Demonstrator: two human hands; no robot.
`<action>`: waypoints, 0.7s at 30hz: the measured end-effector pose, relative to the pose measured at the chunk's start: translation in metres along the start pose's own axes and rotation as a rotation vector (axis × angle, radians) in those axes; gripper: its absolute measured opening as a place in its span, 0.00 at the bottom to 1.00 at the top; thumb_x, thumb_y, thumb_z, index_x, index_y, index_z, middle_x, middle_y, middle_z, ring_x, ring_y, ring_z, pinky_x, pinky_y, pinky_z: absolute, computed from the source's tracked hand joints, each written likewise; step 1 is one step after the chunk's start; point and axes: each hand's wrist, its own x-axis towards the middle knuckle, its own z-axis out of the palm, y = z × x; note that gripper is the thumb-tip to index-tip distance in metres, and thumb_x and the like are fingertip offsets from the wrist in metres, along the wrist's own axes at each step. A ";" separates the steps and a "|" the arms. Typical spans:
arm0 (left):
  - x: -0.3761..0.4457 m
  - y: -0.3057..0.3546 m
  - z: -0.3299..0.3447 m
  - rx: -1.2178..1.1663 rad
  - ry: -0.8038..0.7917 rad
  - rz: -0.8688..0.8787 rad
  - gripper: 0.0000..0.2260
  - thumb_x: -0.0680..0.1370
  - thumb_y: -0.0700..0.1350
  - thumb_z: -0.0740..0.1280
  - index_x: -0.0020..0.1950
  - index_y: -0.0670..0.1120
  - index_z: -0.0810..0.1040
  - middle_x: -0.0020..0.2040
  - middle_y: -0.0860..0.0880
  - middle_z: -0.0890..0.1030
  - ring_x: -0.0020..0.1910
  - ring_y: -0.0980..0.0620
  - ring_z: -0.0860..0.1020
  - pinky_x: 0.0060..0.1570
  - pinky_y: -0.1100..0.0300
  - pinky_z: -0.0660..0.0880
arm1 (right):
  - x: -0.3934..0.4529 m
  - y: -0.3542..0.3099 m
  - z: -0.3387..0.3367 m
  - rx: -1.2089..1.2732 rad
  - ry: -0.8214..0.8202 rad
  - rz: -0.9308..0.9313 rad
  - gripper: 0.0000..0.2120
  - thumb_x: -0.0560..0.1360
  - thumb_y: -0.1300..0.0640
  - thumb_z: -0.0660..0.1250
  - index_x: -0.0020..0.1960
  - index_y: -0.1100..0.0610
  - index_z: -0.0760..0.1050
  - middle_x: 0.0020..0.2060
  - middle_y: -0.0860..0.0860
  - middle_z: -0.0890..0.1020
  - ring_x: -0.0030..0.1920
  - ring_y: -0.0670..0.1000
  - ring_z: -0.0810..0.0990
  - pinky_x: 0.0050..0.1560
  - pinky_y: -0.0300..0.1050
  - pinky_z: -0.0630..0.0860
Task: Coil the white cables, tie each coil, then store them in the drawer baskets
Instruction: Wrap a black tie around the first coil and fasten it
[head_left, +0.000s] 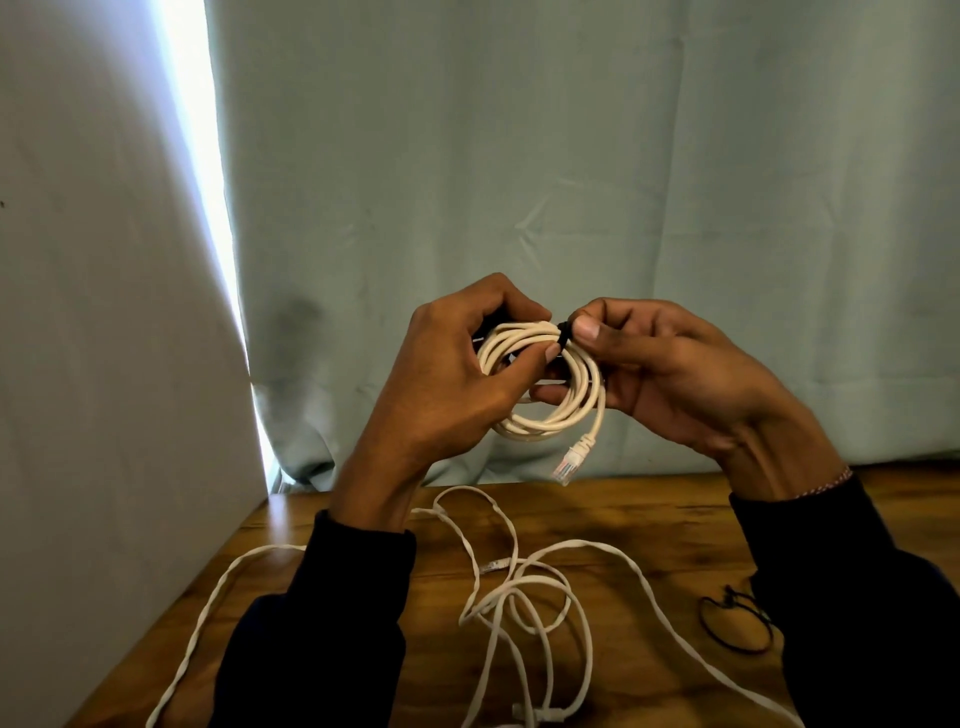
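Backdrop: pale green fabric curtain (571, 182) hangs behind the brown wooden table (649, 519); a plain white wall panel (104, 312) stands to the table's left, with a bright strip of light between panel and curtain

Coiled cable: round white network cable wound into a small coil (545, 384) of several loops; held in the air above the table's far edge, in front of the curtain; the loops face the camera, roughly upright

Tie: narrow black tie (563, 335) wraps the strands at the top of the coil

Plug: clear plastic plug (566, 465) on the coil's free end; hangs below the coil's lower right side; long axis near vertical, tip pointing down toward the table

Left hand (447, 379): fingers curled round the coil's left side; thumb pressed on the strands just left of the tie

Right hand (670, 364): thumb and forefinger pinched together on the black tie; other fingers curled behind the coil's right side

Loose cables: tangle of uncoiled white cables (519, 597) sprawls on the table below the coil; one strand runs to the table's left edge, another to its near right

Spare tie: thin black looped tie (735, 621) lies on the table, right of the tangle, beside the right dark sleeve (857, 597)
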 end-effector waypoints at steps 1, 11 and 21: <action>0.000 0.001 0.000 -0.003 0.000 0.004 0.09 0.76 0.43 0.75 0.54 0.43 0.81 0.45 0.52 0.84 0.44 0.54 0.83 0.44 0.59 0.82 | 0.000 -0.001 -0.001 -0.001 0.007 0.002 0.11 0.79 0.62 0.62 0.55 0.70 0.75 0.45 0.62 0.83 0.48 0.60 0.83 0.55 0.56 0.82; -0.001 0.003 0.001 -0.001 -0.025 0.019 0.09 0.75 0.42 0.75 0.54 0.43 0.81 0.46 0.53 0.84 0.44 0.55 0.83 0.43 0.63 0.81 | -0.002 -0.003 -0.001 0.016 0.040 0.043 0.07 0.75 0.63 0.65 0.48 0.67 0.76 0.45 0.63 0.84 0.52 0.60 0.85 0.53 0.58 0.83; -0.001 0.003 0.002 0.019 -0.055 0.040 0.10 0.75 0.42 0.75 0.55 0.44 0.81 0.46 0.54 0.83 0.45 0.57 0.82 0.43 0.67 0.78 | -0.002 -0.002 -0.001 0.037 0.080 0.065 0.04 0.71 0.64 0.68 0.39 0.62 0.81 0.45 0.63 0.84 0.50 0.61 0.86 0.48 0.55 0.84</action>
